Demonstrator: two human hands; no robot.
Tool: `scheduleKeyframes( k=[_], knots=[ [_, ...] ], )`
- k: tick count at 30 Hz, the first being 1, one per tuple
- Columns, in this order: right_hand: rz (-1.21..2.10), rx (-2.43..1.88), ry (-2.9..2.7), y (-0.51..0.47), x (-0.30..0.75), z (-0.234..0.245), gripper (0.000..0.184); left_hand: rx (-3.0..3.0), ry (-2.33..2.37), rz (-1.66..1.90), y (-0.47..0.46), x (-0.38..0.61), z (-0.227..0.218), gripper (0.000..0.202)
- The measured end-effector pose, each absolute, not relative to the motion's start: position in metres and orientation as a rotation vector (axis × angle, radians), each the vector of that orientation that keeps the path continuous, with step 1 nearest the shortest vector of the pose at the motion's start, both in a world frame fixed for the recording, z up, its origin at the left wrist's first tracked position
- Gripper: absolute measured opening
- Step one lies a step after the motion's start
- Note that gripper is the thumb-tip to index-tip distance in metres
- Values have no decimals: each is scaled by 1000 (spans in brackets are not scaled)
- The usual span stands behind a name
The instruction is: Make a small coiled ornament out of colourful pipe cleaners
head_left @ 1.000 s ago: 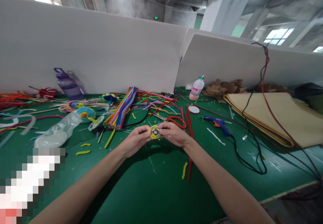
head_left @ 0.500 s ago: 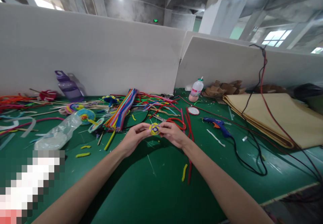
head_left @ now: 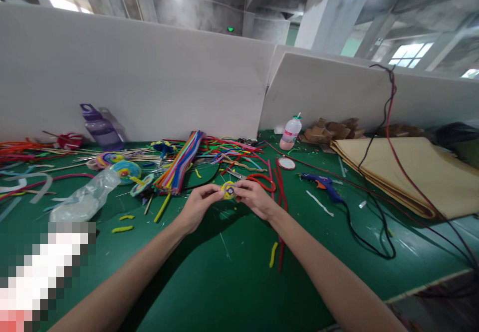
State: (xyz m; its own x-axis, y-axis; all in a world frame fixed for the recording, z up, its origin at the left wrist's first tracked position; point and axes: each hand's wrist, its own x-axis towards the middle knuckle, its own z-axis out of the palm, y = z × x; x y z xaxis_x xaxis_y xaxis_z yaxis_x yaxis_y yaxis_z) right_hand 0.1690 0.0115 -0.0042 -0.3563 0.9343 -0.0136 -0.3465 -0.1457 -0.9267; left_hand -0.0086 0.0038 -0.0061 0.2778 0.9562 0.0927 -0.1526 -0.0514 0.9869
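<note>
A small round coil of yellow and purple pipe cleaner [head_left: 228,190] is held above the green table [head_left: 224,277] between both hands. My left hand [head_left: 198,205] pinches its left edge with closed fingers. My right hand [head_left: 254,198] pinches its right edge the same way. Just beyond the hands lies a long bundle of many-coloured pipe cleaners [head_left: 180,162]. Red pipe cleaners [head_left: 279,187] lie beside my right wrist.
A blue glue gun [head_left: 322,182] with a black cord lies to the right. Brown paper sheets [head_left: 407,172], a pink drink bottle [head_left: 290,133], a purple water bottle [head_left: 100,128], a clear plastic bag [head_left: 84,197] and finished coils [head_left: 127,170] are around. White partitions close the back.
Both hands with the coil have drifted slightly away from me and up in view. The coil looks turned a little between the fingers.
</note>
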Motion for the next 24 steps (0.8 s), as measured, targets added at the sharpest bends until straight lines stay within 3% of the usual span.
scheduleKeyframes(
  k=[15,24],
  knots=[
    [1621,-821,-1037,12,165,-6,21,1152,804,1080,3,-4,-5,19],
    [1779,-727,-1053,11,168,-6,21,1124,788,1079,1,-9,-6,14]
  ],
)
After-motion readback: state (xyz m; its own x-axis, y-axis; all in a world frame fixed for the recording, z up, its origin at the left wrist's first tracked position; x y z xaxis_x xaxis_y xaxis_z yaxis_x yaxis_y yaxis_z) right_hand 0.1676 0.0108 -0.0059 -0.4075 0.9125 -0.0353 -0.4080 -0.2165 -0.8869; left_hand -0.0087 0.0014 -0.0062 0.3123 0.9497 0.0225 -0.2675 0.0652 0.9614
